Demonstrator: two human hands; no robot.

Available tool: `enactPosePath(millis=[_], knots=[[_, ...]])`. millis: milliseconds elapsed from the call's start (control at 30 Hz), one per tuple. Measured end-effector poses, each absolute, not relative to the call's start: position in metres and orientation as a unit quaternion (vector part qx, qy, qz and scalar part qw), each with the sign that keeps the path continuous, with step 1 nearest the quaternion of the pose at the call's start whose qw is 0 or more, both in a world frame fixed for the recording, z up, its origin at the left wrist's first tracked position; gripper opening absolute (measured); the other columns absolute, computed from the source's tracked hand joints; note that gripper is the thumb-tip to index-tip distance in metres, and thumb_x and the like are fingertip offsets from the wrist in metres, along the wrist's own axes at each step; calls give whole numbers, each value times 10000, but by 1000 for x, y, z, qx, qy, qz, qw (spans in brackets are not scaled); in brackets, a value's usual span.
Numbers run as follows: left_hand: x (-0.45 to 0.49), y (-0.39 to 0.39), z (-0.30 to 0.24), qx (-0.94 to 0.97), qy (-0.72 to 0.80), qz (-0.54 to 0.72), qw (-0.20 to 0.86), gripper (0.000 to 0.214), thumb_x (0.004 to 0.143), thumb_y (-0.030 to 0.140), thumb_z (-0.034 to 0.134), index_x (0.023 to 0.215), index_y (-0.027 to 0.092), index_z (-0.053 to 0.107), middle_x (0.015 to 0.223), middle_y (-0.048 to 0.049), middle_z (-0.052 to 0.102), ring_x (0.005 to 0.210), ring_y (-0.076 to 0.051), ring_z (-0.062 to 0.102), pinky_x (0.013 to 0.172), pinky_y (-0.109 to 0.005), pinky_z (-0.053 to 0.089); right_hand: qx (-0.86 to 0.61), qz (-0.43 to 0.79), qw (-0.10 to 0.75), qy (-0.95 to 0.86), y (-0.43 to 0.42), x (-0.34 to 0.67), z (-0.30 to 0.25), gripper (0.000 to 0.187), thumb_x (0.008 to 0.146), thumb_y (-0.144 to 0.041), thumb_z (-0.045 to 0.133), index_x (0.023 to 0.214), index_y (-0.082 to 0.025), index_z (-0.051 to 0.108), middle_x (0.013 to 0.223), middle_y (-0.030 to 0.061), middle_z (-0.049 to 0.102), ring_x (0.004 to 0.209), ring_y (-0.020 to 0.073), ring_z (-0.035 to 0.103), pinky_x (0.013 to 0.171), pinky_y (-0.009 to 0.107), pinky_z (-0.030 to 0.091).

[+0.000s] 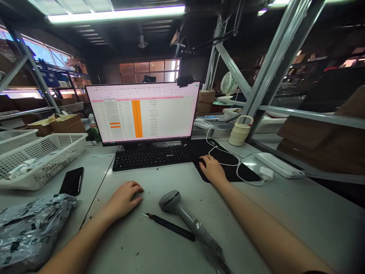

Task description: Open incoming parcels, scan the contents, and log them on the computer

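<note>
My left hand (124, 198) rests on the white desk, palm down, thumb apart from loosely bent fingers and nothing in it. On the black mouse pad (228, 173), my right hand (212, 168) curls over what looks like a black computer mouse, mostly hidden under the fingers. Between my arms lies a grey barcode scanner (182, 211), its handle pointing toward me. A black pen (171, 227) lies beside it, one end against the handle. The keyboard (151, 156) sits in front of a monitor (168, 118) that displays a spreadsheet with orange cells.
At left are a phone (72, 181), a grey plastic parcel (31, 232) and a white basket (42, 161). To the right, a white power strip (281, 165), a charger (266, 173) with looping cables and a cream cup (240, 132) stand near the metal frame (273, 68).
</note>
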State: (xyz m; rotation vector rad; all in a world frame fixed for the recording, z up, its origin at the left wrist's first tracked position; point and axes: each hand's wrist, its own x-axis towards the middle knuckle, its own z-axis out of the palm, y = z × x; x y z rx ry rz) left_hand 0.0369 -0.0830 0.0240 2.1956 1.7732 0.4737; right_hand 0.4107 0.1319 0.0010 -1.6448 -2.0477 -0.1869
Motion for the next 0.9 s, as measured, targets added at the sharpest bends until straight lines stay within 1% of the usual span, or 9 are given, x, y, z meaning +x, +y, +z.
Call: enactPosePath(millis=[167,333,433,667,900], knots=[[37,-82,24,759,613,165,144,317,946,308,569,1220,207,691,1292,-91,626,1211,-263,567,1065,-428,452,-624,-67,241,-741,131,411,1,354,993,-291,481,1270,-177,669,1398,136,597,1166,308,607,962,417,495],[35,-82,21,761,610,171,143,314,943,302,569,1216,207,690,1288,-90,624,1201,-261,569,1063,-430,455,-624,-83,231,-742,131,410,3,359,996,-267,474,1278,-163,670,1393,143,603,1155,302,621,983,409,489],[37,-84,24,760,611,167,143,312,938,294,583,1215,201,692,1281,-91,630,1211,-265,565,1075,-434,447,-612,-87,240,-749,134,412,-1,351,984,-282,500,1264,-168,680,1372,144,616,1157,302,625,999,414,488],[42,-87,35,754,622,156,142,302,944,298,601,1215,203,694,1284,-88,637,1226,-270,563,1090,-428,442,-574,-120,270,-763,149,418,-15,342,972,-298,502,1214,-154,698,1318,167,635,1115,307,639,972,439,510],[38,-85,24,761,612,167,136,295,941,297,586,1199,204,696,1279,-93,635,1214,-266,570,1076,-424,449,-625,-106,237,-736,136,412,-2,347,982,-273,488,1252,-166,679,1364,152,619,1107,301,637,972,420,494]])
